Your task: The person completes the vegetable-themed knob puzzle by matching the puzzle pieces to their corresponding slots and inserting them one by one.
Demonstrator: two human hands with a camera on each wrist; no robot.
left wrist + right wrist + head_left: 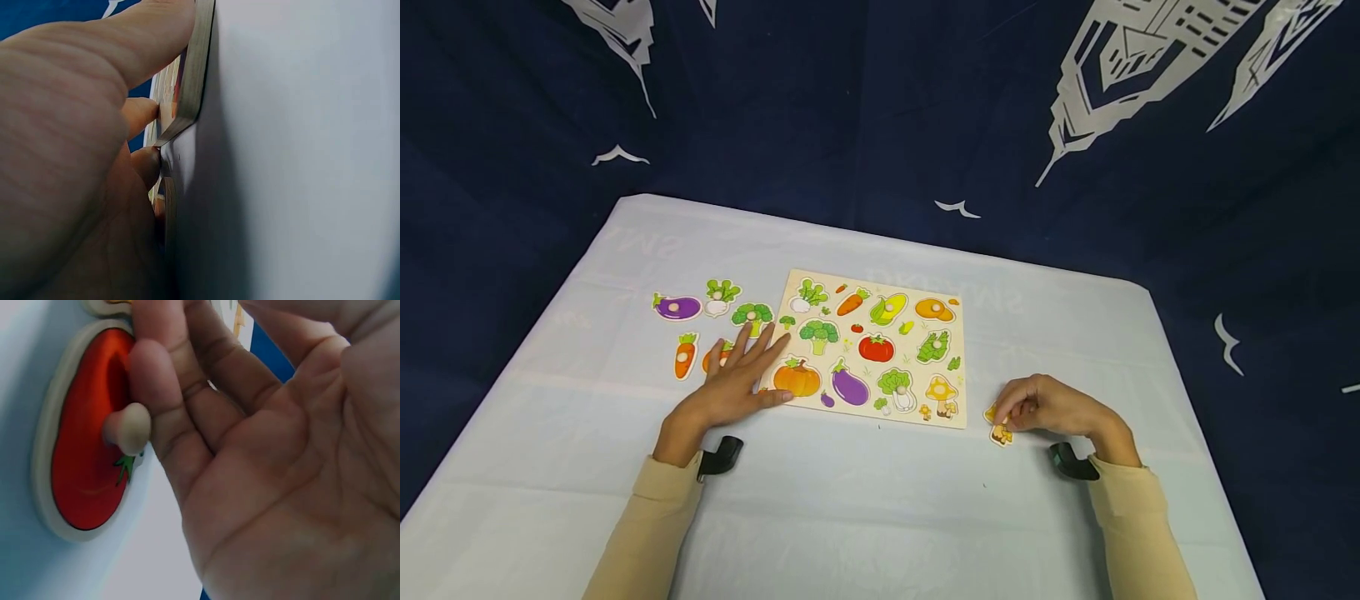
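Observation:
A wooden vegetable puzzle board (pixel 857 373) lies on the table, its pictures including a tomato, a pumpkin and a mushroom. My left hand (pixel 735 385) spreads straight fingers over the board's left edge, the thumb at its near left corner. Beneath that hand, the pumpkin piece (pixel 707 362) is partly covered. Right of the board, my right hand (pixel 1047 407) pinches a yellow mushroom piece (pixel 1002 435) at the table surface, fingers hiding part of it. In the right wrist view a red tomato piece (pixel 87 437) with a wooden knob lies beside the fingers; the hand hides it from the head view.
Left of the board lie an eggplant piece (pixel 677 307), a radish piece (pixel 718 305), a broccoli piece (pixel 751 314) and a carrot piece (pixel 685 357). Knobs stand on the board's corn (pixel 889 309), potato and some leafy vegetables. A dark blue curtain (pixel 820 125) hangs behind the white-covered table.

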